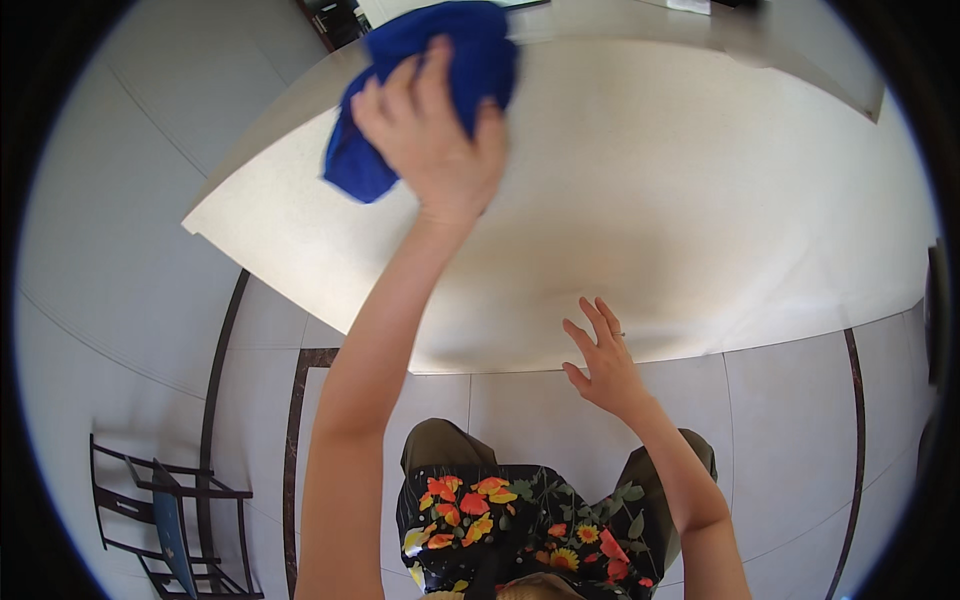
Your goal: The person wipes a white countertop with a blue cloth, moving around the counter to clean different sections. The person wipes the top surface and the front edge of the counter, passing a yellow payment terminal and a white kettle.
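Observation:
My left hand (442, 139) presses flat on a blue cloth (480, 60) near the far left part of a pale, cream-coloured tabletop (712, 187). The cloth lies bunched under the fingers, with one corner spread out to the left of them; the hand is slightly blurred. Nearer to me, my right hand (604, 360) is over the table's front edge with its fingers spread and nothing in it. A ring shows on one finger.
A dark wooden chair (135, 502) with a blue seat stands at the lower left by the grey wall (112, 247). The tiled floor (525, 420) has dark border strips. Dark objects (934, 315) show at the right rim. A raised ledge (810, 75) bounds the table's far right side.

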Available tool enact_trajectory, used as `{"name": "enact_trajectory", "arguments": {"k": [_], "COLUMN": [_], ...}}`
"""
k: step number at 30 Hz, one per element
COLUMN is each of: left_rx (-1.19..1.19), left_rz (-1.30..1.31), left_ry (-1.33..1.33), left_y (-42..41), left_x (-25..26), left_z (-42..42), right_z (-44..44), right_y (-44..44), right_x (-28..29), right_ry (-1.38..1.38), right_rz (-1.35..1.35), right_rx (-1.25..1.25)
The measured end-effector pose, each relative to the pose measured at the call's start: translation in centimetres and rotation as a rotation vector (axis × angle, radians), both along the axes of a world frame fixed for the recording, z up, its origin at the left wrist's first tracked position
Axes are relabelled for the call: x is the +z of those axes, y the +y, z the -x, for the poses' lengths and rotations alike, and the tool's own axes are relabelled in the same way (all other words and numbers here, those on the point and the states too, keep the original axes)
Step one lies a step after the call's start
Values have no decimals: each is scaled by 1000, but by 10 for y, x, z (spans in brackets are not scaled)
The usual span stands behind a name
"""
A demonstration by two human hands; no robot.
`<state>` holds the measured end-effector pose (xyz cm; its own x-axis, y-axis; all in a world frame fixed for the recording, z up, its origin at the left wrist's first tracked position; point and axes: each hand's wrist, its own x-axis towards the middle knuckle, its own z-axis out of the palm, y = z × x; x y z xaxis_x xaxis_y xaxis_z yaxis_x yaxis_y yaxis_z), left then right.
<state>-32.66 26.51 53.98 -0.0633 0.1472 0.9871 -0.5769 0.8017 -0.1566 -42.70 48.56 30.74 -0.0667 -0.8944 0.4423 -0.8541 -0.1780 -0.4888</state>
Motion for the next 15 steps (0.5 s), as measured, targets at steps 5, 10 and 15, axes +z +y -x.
{"name": "enact_trajectory", "arguments": {"k": [5,10,15], "left_rx": [-157,-190,-234], "left_rz": [8,22,81], "left_ry": [-181,-236,-358], "left_y": [67,109,102], "left_x": [15,19,24], "left_z": [101,186,163], "right_z": [15,34,61], "right_y": [17,44,78], "right_x": [14,37,47], "right_ry": [-45,-39,-13], "right_rz": [93,138,201], "right_rx": [-111,-244,-347]}}
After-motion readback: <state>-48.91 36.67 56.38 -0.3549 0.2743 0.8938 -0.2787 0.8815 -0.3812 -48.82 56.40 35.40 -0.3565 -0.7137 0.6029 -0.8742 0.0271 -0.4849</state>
